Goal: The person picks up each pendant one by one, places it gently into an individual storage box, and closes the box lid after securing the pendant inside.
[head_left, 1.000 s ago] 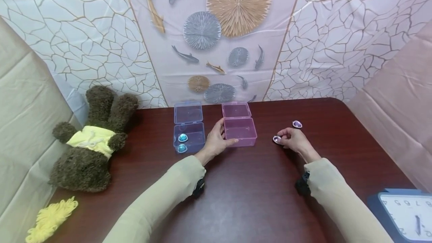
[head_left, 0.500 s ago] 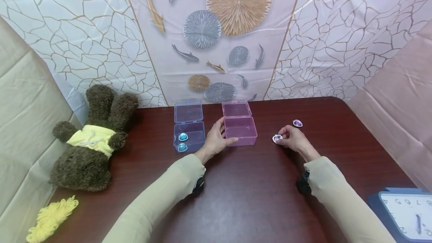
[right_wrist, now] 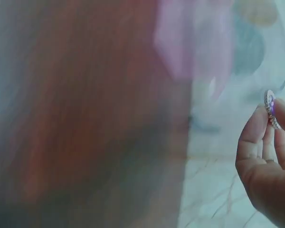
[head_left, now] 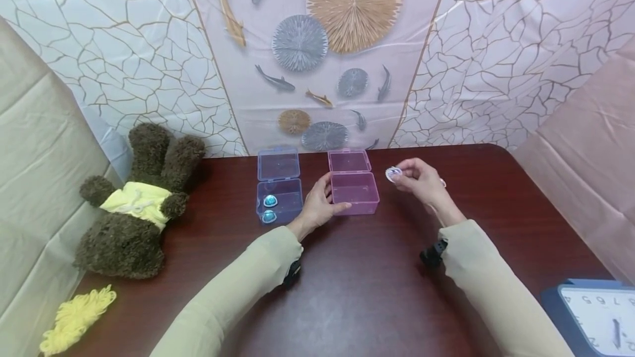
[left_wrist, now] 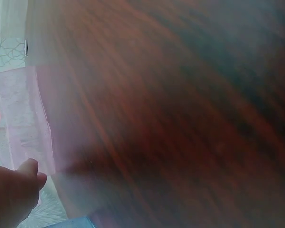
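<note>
My left hand [head_left: 316,205] grips the left side of a pink clear plastic box [head_left: 364,207], thumb along its front wall and fingers at its left side. The box's lid is raised behind it, and no gem shows inside. To the right of this box, my right hand [head_left: 421,183] pinches a purple gem [head_left: 394,174] with a sparkling pale rim, raised over the table. In the right wrist view the gem [right_wrist: 270,105] appears edge-on between thumb and fingertips. Another purple gem [head_left: 443,182] lies behind the right hand, mostly hidden by it.
A blue clear box [head_left: 290,215] with its lid up stands left of the pink one, two teal gems [head_left: 270,201] within it. A brown plush toy [head_left: 121,247] and yellow yarn [head_left: 76,318] lie at left. A blue-framed clock [head_left: 595,313] is at front right.
My right hand has lifted the purple gem off the table and carried it up and left, closer to the pink box. The left hand stays on the box.
</note>
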Tool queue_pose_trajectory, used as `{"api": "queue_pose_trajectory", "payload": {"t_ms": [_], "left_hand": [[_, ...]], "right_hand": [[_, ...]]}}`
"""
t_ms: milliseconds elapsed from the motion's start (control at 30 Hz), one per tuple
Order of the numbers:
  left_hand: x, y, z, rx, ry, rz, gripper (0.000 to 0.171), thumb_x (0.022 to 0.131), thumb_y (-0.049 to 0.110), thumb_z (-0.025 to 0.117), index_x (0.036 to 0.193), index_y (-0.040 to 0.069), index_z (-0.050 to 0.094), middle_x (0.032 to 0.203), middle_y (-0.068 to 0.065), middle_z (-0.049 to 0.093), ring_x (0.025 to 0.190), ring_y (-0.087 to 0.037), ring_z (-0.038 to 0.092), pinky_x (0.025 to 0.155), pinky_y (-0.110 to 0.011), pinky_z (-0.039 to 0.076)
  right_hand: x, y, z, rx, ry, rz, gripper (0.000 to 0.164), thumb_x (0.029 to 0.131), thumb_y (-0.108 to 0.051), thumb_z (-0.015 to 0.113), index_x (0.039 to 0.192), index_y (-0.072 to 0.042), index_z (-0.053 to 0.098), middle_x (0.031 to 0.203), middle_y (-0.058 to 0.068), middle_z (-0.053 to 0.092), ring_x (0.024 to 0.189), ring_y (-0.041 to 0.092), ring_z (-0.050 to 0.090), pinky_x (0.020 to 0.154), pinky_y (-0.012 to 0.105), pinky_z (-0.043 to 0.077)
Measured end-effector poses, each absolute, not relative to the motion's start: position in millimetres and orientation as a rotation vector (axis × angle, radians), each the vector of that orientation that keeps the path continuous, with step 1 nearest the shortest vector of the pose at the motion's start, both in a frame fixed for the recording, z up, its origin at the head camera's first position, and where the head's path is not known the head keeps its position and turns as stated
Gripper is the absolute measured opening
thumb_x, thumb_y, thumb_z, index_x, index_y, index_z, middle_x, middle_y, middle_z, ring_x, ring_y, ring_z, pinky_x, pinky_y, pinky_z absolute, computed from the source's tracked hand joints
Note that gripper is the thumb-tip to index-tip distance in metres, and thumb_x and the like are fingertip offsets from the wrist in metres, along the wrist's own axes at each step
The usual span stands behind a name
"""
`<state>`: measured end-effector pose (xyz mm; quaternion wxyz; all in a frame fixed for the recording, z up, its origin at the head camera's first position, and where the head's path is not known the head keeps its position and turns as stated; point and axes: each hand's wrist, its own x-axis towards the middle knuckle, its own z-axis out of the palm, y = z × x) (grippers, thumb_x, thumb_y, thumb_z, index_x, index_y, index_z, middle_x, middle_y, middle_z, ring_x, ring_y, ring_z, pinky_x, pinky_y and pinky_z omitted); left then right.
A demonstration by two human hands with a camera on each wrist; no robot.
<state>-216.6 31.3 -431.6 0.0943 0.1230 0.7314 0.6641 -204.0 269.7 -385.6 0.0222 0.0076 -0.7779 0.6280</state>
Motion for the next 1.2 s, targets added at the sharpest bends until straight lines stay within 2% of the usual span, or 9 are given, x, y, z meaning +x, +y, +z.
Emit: {"api": "queue_pose_trajectory", "payload": {"t_ms": [233, 400, 500, 600, 833, 1000, 1200], "left_hand": [[-215.8, 31.6, -430.6, 0.374, 2.145, 1.975, 0.088, 0.073, -0.009, 0.073, 0.145, -0.004, 0.023, 0.146, -0.023, 0.031, 0.133, -0.034, 0.038, 0.107, -0.041, 0.037], [-215.2, 31.6, -431.0, 0.377, 2.199, 1.931, 0.089, 0.072, -0.008, 0.075, 0.145, -0.003, 0.023, 0.146, -0.023, 0.033, 0.132, -0.032, 0.040, 0.105, -0.037, 0.040], [-214.9, 31.2, -430.4, 0.383, 2.215, 1.926, 0.089, 0.072, -0.007, 0.075, 0.145, -0.003, 0.024, 0.145, -0.024, 0.032, 0.131, -0.032, 0.041, 0.104, -0.035, 0.042], [-215.3, 30.8, -430.0, 0.389, 2.212, 1.933, 0.088, 0.072, -0.008, 0.074, 0.145, -0.004, 0.024, 0.145, -0.025, 0.031, 0.132, -0.033, 0.040, 0.104, -0.035, 0.042], [-216.3, 30.6, -429.3, 0.380, 2.264, 1.892, 0.087, 0.073, -0.004, 0.076, 0.145, -0.003, 0.026, 0.145, -0.023, 0.032, 0.131, -0.032, 0.041, 0.104, -0.035, 0.042], [-216.4, 30.5, -428.6, 0.387, 2.263, 1.900, 0.087, 0.072, -0.006, 0.076, 0.144, -0.003, 0.027, 0.143, -0.023, 0.035, 0.129, -0.033, 0.043, 0.102, -0.034, 0.043], [-216.4, 30.2, -429.0, 0.390, 2.280, 1.885, 0.086, 0.072, -0.005, 0.076, 0.144, -0.003, 0.028, 0.143, -0.023, 0.036, 0.129, -0.033, 0.044, 0.102, -0.034, 0.044]], "right_hand": [[-226.6, 217.3, -378.3, 0.312, -2.597, 1.956, 0.028, 0.085, 0.008, 0.060, 0.109, 0.018, 0.050, 0.081, 0.006, 0.061, 0.069, 0.006, 0.060, 0.070, 0.032, 0.059], [-235.4, 197.1, -383.9, 0.438, -2.846, 1.819, 0.020, 0.085, 0.008, 0.059, 0.104, 0.016, 0.054, 0.074, 0.004, 0.057, 0.063, 0.007, 0.057, 0.064, 0.028, 0.059], [-238.5, 191.1, -387.7, 0.495, -2.973, 1.696, 0.018, 0.084, 0.007, 0.061, 0.101, 0.014, 0.057, 0.073, 0.005, 0.058, 0.062, 0.006, 0.053, 0.060, 0.020, 0.054], [-241.3, 187.6, -391.4, 0.559, -3.078, 1.599, 0.017, 0.083, 0.007, 0.061, 0.099, 0.013, 0.059, 0.073, 0.007, 0.061, 0.061, 0.005, 0.051, 0.058, 0.017, 0.050], [-246.8, 183.4, -396.1, 0.568, -3.216, 1.482, 0.016, 0.082, 0.005, 0.060, 0.097, 0.012, 0.059, 0.078, 0.011, 0.064, 0.063, 0.005, 0.052, 0.058, 0.015, 0.047], [-248.7, 180.9, -396.0, 0.574, -3.280, 1.334, 0.015, 0.081, 0.004, 0.059, 0.095, 0.009, 0.063, 0.079, 0.009, 0.065, 0.063, 0.006, 0.050, 0.058, 0.014, 0.043], [-253.7, 179.7, -404.0, 0.576, -3.259, 1.387, 0.015, 0.078, 0.007, 0.059, 0.091, 0.012, 0.064, 0.076, 0.012, 0.066, 0.059, 0.007, 0.051, 0.053, 0.016, 0.044]]}}
